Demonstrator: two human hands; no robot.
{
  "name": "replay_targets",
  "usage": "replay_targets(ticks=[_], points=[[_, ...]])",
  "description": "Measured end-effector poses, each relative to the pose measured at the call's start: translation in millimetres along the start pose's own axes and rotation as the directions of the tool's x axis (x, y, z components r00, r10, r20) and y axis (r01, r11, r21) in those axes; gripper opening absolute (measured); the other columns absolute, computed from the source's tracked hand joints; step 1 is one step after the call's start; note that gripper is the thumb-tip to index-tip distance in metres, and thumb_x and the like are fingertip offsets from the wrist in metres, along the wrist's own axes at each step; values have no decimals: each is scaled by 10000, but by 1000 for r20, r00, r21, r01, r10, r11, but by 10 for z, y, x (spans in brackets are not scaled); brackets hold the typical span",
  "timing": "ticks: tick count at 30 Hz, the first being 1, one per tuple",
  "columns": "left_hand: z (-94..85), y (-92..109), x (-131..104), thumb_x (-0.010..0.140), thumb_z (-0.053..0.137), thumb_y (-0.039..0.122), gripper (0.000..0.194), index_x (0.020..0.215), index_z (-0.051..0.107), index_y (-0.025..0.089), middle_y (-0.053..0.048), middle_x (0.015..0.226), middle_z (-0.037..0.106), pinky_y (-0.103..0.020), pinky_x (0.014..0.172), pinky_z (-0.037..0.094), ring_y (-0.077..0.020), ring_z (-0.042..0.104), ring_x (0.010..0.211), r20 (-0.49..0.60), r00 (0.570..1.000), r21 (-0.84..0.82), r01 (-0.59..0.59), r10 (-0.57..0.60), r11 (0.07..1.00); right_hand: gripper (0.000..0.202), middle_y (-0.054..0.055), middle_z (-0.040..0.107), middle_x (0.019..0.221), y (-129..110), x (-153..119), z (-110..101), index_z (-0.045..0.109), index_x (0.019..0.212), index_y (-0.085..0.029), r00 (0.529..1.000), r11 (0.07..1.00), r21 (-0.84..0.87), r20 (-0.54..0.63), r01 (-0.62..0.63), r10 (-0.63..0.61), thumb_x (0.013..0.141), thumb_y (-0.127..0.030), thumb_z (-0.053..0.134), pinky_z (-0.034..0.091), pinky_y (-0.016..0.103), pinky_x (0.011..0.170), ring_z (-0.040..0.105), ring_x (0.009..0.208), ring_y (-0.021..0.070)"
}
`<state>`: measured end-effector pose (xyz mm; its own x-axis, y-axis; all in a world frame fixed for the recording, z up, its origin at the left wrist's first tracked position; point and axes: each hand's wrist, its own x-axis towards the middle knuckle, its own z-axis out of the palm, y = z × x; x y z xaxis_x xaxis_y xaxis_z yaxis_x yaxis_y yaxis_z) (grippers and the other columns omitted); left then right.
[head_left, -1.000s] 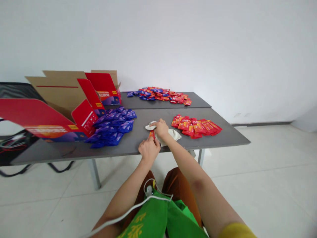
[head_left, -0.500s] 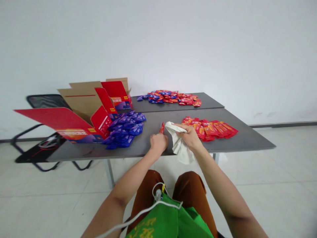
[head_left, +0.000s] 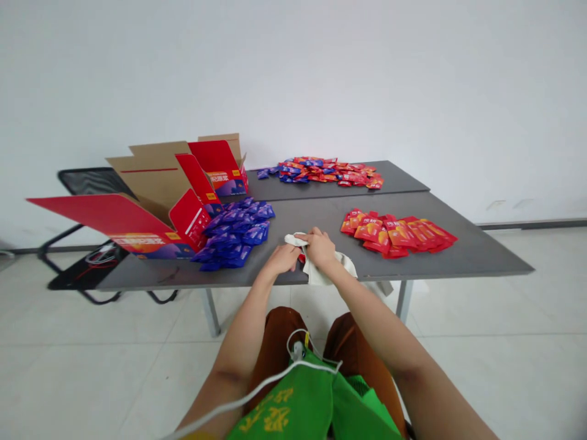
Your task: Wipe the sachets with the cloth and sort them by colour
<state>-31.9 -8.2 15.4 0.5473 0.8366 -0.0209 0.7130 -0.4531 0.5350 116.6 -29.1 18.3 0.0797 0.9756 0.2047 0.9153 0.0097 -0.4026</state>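
My right hand [head_left: 320, 247] is closed on a white cloth [head_left: 345, 264], part of which hangs over the table's front edge. Beside it, touching the cloth, my left hand [head_left: 283, 258] is closed on a red sachet [head_left: 301, 258]. Only a small bit of that sachet shows between the hands; the cloth and fingers hide the rest. To the left lies a heap of blue-purple sachets [head_left: 238, 235]. On the right, red sachets [head_left: 397, 234] overlap in a spread row.
Open red cartons [head_left: 151, 241] with raised flaps stand along the left of the grey table [head_left: 316, 214]. Mixed red and blue sachets [head_left: 321, 171] lie at the back. A black folding chair [head_left: 87, 269] is at the left, and a white cable [head_left: 261, 391] crosses my lap.
My right hand has moved left with the cloth, up against my left hand. The cloth now covers most of the red sachet. The view has shifted slightly.
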Motion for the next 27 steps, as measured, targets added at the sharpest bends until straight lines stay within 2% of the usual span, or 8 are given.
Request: replay_targets(ticks=[2,4,9,13,17,22,24,27], points=[[64,38,8,911,229,252,574,502,628,196,-36,535,653,-253,811,463,-164,652,684,-72,994,-19,77,-78,997,452,72,553,1103,-41,104,-9,561,1280,-450,998,998,-39,24,-59,60,941,-213,378,425,324,783,497,965,243],[135,72,3,914,224,247,565,551,654,198,-46,618,699,-259,846,452,-174,666,774,-175,973,-15,152,-153,988,446,74,553,1095,-65,125,-14,553,1292,-444,997,996,-59,21,-67,68,948,-227,369,427,320,775,500,962,242],[212,70,10,919,267,262,461,843,711,163,-124,985,731,-279,806,452,-213,664,946,-319,906,34,304,-278,952,524,40,532,1137,-8,-108,15,470,1353,-463,987,986,-44,20,159,-159,925,-168,402,410,285,844,502,987,207],[216,26,39,918,272,229,443,821,700,165,-111,972,732,-302,957,396,-195,652,975,-349,921,57,207,-174,977,546,28,513,1167,51,-172,34,444,1381,-436,984,984,-16,31,177,-177,910,-159,426,403,237,856,527,979,165],[250,1,76,915,254,192,474,651,647,182,-71,819,733,-352,1095,271,-174,652,900,-350,930,50,141,-115,989,500,27,514,1166,26,-15,22,488,1339,-459,1000,996,-87,1,-6,6,930,-190,390,424,255,804,535,961,178],[306,-82,79,895,272,192,450,539,547,212,-17,516,620,-376,1097,263,-169,635,699,-409,905,-93,90,-120,992,472,65,514,1184,-8,45,-25,471,1360,-443,983,975,-138,-78,-173,163,957,-235,338,440,296,777,514,996,228],[316,-137,76,889,268,207,454,520,531,216,-10,477,596,-368,1055,313,-168,628,658,-429,892,-194,61,-140,979,498,65,517,1188,-32,-33,-28,451,1381,-424,991,986,-116,-60,-122,116,942,-206,364,431,291,819,513,1008,218],[319,-217,84,882,280,247,433,572,578,201,-39,577,653,-328,864,433,-182,636,685,-473,852,-331,63,-223,942,560,44,514,1207,-94,-197,-11,418,1408,-402,996,995,-46,-26,84,-85,901,-163,427,402,255,893,526,1017,182]])
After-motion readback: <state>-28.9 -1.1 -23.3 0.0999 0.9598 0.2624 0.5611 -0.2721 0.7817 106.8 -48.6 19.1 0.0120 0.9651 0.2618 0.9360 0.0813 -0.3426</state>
